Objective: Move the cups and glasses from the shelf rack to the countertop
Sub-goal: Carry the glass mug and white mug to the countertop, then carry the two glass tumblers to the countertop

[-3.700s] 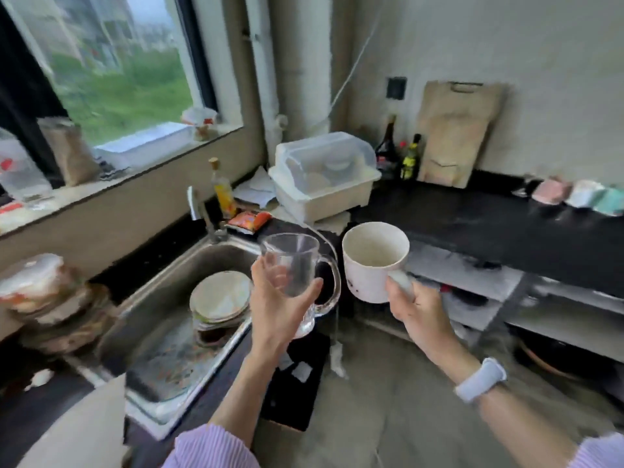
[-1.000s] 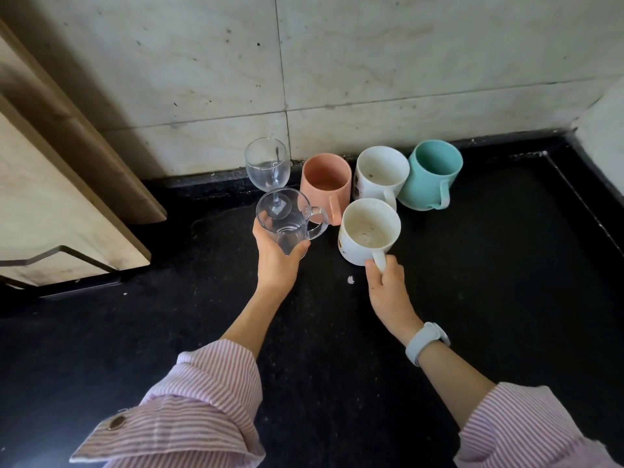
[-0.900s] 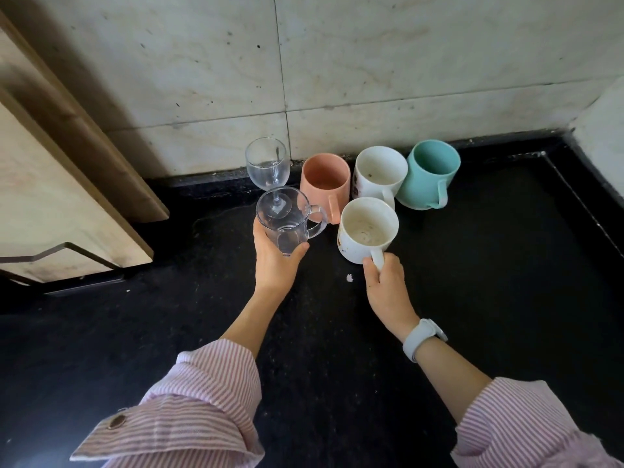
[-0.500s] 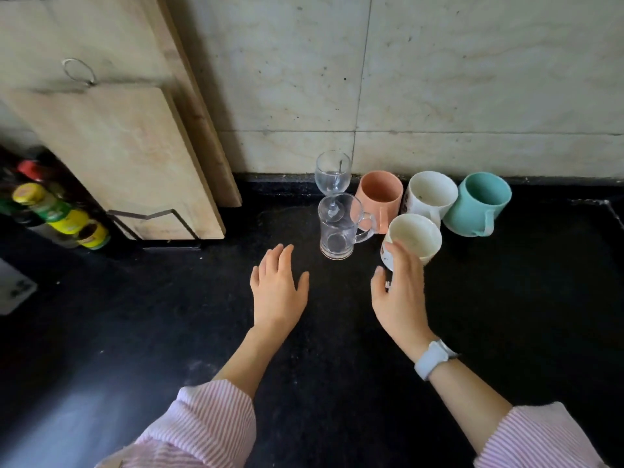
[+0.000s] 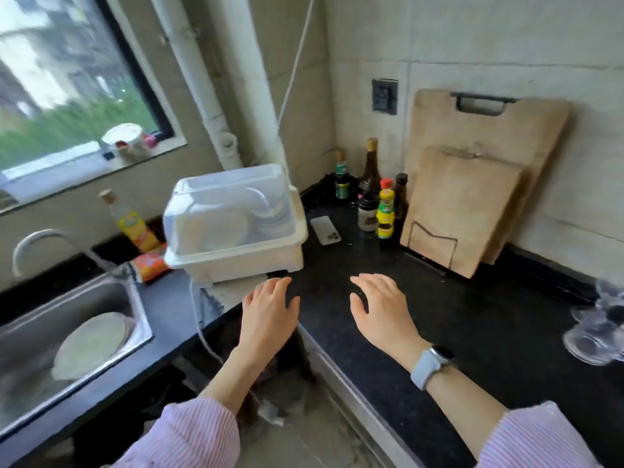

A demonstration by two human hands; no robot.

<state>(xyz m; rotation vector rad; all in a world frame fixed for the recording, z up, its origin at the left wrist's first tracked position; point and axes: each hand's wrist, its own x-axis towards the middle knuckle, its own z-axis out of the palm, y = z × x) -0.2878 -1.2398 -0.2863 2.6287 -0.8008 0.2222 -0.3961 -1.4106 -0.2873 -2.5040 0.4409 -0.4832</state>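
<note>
1. The left hand (image 5: 270, 319) hangs palm down over the inner corner of the black bench (image 5: 472, 325), fingers spread, its grip released and empty.
2. The right hand (image 5: 381, 309) hovers over the bench, likewise loose and carrying nothing.
3. At three o'clock from the hands, blurred clear glasses (image 5: 597, 329) stand on the bench at the frame's edge.
4. A lidded dish rack (image 5: 233, 224) sits at eleven o'clock.

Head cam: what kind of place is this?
A home kitchen, most likely: a steel sink with a plate in it, a covered dish rack on the black countertop, and cutting boards beside sauce bottles.
</note>
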